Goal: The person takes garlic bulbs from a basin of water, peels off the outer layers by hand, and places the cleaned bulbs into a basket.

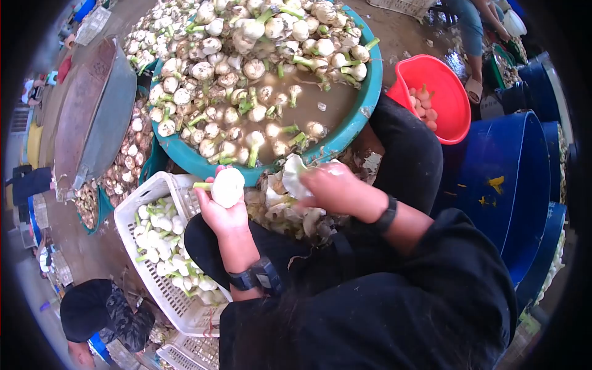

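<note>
My left hand [223, 216] is closed around a clean white garlic bulb [228, 187] whose short green stem points left. To the right, my right hand [345, 190] is partly smeared by motion, with a pale piece of garlic skin [292, 176] at its fingers. Below both hands lies a heap of shed garlic skins [277, 213] between my legs. Just beyond my hands stands a round teal tub [364, 120] of muddy water with many unpeeled, dirt-stained garlic bulbs [254, 69]. Left of my left hand, a white plastic crate [127, 225] holds many peeled bulbs [169, 237].
A red basin [453, 105] with small orange-pink round things stands at the upper right, and a large blue barrel [521, 185] at the right. A metal barrow [98, 117] leans at the left. Other people [102, 314] crouch at the lower left and upper right.
</note>
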`<state>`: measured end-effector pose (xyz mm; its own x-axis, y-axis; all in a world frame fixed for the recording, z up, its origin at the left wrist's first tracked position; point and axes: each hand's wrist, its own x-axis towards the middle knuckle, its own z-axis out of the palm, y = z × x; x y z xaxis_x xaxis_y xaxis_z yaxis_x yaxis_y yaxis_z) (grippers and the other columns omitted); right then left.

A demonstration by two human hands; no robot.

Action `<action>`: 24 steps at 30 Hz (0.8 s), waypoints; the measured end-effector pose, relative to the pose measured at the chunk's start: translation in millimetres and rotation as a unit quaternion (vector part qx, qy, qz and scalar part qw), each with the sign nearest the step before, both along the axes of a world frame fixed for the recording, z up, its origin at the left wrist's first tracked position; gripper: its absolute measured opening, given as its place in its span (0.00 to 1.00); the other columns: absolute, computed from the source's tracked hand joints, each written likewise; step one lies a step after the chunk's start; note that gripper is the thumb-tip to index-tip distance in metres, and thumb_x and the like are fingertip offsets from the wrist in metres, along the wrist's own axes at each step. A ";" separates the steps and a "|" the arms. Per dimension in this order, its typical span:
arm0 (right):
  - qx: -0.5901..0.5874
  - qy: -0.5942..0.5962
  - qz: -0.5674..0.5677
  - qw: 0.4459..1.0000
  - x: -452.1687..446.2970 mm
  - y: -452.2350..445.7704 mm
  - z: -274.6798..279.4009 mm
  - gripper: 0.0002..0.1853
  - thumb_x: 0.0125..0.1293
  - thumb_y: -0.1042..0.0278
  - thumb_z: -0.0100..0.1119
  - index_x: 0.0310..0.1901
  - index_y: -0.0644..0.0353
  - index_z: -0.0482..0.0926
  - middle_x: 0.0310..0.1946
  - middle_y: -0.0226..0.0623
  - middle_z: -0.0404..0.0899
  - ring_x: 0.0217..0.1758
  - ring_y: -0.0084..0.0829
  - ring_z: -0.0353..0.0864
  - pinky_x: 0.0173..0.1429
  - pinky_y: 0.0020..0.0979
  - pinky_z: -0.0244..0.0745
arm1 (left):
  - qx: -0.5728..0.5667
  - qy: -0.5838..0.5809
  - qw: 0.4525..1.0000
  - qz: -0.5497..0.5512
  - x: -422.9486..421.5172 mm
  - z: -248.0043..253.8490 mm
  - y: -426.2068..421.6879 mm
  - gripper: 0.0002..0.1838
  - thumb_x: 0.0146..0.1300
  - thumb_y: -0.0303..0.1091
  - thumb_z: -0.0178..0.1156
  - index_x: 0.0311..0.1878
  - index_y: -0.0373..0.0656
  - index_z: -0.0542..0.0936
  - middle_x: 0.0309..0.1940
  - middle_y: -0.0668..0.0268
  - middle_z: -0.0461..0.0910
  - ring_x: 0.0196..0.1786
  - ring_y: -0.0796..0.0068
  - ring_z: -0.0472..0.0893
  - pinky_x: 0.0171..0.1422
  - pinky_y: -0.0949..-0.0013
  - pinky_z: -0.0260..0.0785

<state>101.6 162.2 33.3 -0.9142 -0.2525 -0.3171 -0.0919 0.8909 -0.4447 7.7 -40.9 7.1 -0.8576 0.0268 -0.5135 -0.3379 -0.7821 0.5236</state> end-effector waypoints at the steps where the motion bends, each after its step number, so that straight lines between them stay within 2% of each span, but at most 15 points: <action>1: -0.120 0.082 -0.065 0.987 -9.1 -15.7 0.0 0.22 0.55 0.49 0.57 0.34 0.64 0.75 0.28 0.46 0.76 0.33 0.42 0.78 0.38 0.35 0.73 | -0.007 0.018 1.000 -0.015 2.3 5.3 4.7 0.25 0.66 0.55 0.35 0.35 0.42 0.70 0.42 0.54 0.76 0.48 0.56 0.75 0.53 0.57 0.69; 2: -0.237 0.161 -0.129 0.949 -19.8 -31.4 0.1 0.24 0.55 0.46 0.56 0.35 0.64 0.75 0.29 0.46 0.77 0.36 0.45 0.78 0.40 0.37 0.73 | -0.006 0.018 1.000 -0.021 3.7 8.1 4.6 0.25 0.66 0.55 0.35 0.35 0.42 0.70 0.42 0.54 0.76 0.48 0.56 0.75 0.53 0.57 0.69; 4: -0.222 0.135 -0.051 0.964 -38.7 -48.7 -0.3 0.25 0.56 0.44 0.53 0.38 0.63 0.75 0.32 0.48 0.77 0.38 0.45 0.78 0.42 0.39 0.72 | -0.197 0.082 0.977 -0.004 6.0 15.1 -6.5 0.26 0.66 0.55 0.38 0.39 0.39 0.71 0.39 0.56 0.77 0.47 0.59 0.75 0.51 0.60 0.69; 6: -0.069 -0.073 -0.078 0.992 -72.0 -33.0 0.5 0.26 0.58 0.43 0.51 0.42 0.62 0.76 0.39 0.49 0.76 0.44 0.44 0.76 0.45 0.41 0.71 | -0.342 0.121 0.926 0.105 1.2 42.5 -47.9 0.24 0.66 0.49 0.43 0.45 0.32 0.70 0.42 0.55 0.75 0.45 0.62 0.75 0.49 0.63 0.69; 7: 0.006 -0.005 -0.123 0.992 -85.2 -20.6 -24.6 0.26 0.58 0.43 0.49 0.43 0.62 0.76 0.38 0.48 0.77 0.44 0.44 0.76 0.46 0.41 0.71 | -0.558 0.114 0.806 0.164 -0.1 62.7 -72.4 0.22 0.66 0.45 0.45 0.47 0.31 0.69 0.44 0.54 0.73 0.45 0.63 0.74 0.50 0.64 0.68; 8: 0.081 0.061 -0.167 0.981 -95.1 -9.2 -62.3 0.26 0.59 0.43 0.48 0.43 0.61 0.76 0.38 0.46 0.77 0.44 0.44 0.76 0.46 0.42 0.70 | -0.738 0.099 0.633 0.213 -1.8 80.5 -86.7 0.21 0.65 0.41 0.47 0.50 0.29 0.68 0.47 0.52 0.71 0.46 0.63 0.73 0.51 0.64 0.68; 11: 0.113 0.054 -0.126 0.984 -104.4 10.8 -133.2 0.23 0.62 0.46 0.44 0.42 0.59 0.77 0.35 0.43 0.79 0.40 0.42 0.78 0.45 0.41 0.71 | -0.735 0.187 0.586 0.287 1.8 101.6 -63.5 0.19 0.62 0.34 0.48 0.52 0.30 0.67 0.51 0.51 0.67 0.48 0.63 0.72 0.52 0.63 0.65; 12: 0.069 -0.024 -0.126 0.989 -109.6 10.5 -144.4 0.22 0.63 0.48 0.43 0.41 0.59 0.77 0.35 0.43 0.79 0.39 0.43 0.78 0.45 0.41 0.71 | -0.655 0.238 0.678 0.234 -5.2 81.3 -68.0 0.18 0.59 0.29 0.49 0.53 0.33 0.67 0.50 0.53 0.67 0.49 0.62 0.70 0.54 0.62 0.64; 13: 0.026 -0.102 -0.124 0.987 -114.3 10.3 -154.9 0.21 0.64 0.50 0.42 0.39 0.60 0.77 0.35 0.44 0.79 0.38 0.44 0.78 0.45 0.41 0.70 | -0.757 0.243 0.601 0.081 -4.0 54.9 -63.2 0.20 0.56 0.26 0.50 0.53 0.35 0.67 0.50 0.55 0.67 0.47 0.63 0.70 0.54 0.63 0.63; 15: -0.023 -0.077 -0.104 0.991 -113.5 7.5 -140.9 0.21 0.64 0.51 0.41 0.39 0.61 0.77 0.35 0.46 0.78 0.39 0.45 0.77 0.45 0.42 0.70 | -0.627 0.244 0.738 -0.047 -9.2 44.1 -9.4 0.20 0.61 0.35 0.52 0.54 0.35 0.66 0.48 0.55 0.67 0.48 0.66 0.68 0.54 0.65 0.61; 16: -0.073 -0.055 -0.089 0.992 -110.0 5.7 -125.4 0.21 0.65 0.52 0.40 0.39 0.62 0.77 0.36 0.47 0.78 0.39 0.46 0.77 0.45 0.43 0.69 | -0.672 0.219 0.698 -0.119 -12.6 25.5 2.0 0.23 0.64 0.44 0.50 0.54 0.35 0.66 0.47 0.56 0.67 0.45 0.67 0.69 0.52 0.66 0.63; 18: -0.257 -0.051 -0.164 0.951 -90.3 -3.0 -82.1 0.18 0.64 0.54 0.44 0.36 0.60 0.77 0.32 0.49 0.77 0.37 0.46 0.77 0.43 0.40 0.70 | -0.632 0.158 0.723 -0.229 -20.6 -36.8 8.8 0.29 0.65 0.55 0.43 0.54 0.37 0.68 0.43 0.61 0.72 0.36 0.76 0.73 0.34 0.76 0.66; 20: -0.348 0.005 -0.123 0.929 -66.3 -16.5 -49.2 0.16 0.62 0.57 0.48 0.31 0.63 0.76 0.25 0.50 0.76 0.31 0.45 0.77 0.39 0.39 0.71 | -0.372 0.011 0.859 -0.352 -12.9 -7.6 28.4 0.32 0.62 0.62 0.41 0.51 0.39 0.71 0.32 0.67 0.74 0.23 0.83 0.70 0.19 0.82 0.56; 22: -0.228 0.070 -0.095 0.966 -51.9 -25.6 -25.4 0.14 0.59 0.61 0.50 0.26 0.65 0.76 0.21 0.49 0.76 0.27 0.45 0.77 0.35 0.40 0.72 | -0.366 0.002 0.876 -0.314 -6.8 -3.1 40.6 0.28 0.61 0.59 0.47 0.46 0.41 0.75 0.23 0.73 0.73 0.18 0.87 0.67 0.15 0.84 0.49; 24: -0.168 0.089 -0.082 0.978 -46.4 -31.4 -19.4 0.14 0.58 0.61 0.50 0.24 0.64 0.76 0.20 0.48 0.76 0.25 0.45 0.77 0.33 0.40 0.72 | -0.392 0.085 0.865 -0.301 -3.4 -3.3 42.0 0.26 0.59 0.55 0.53 0.36 0.36 0.76 0.26 0.70 0.75 0.25 0.84 0.71 0.22 0.77 0.60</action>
<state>55.2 130.8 13.9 -0.9844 -0.1604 -0.0725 -0.0630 0.7059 -0.7055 4.3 1.1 3.8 -0.8747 0.1959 -0.4433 -0.4256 0.1268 0.8960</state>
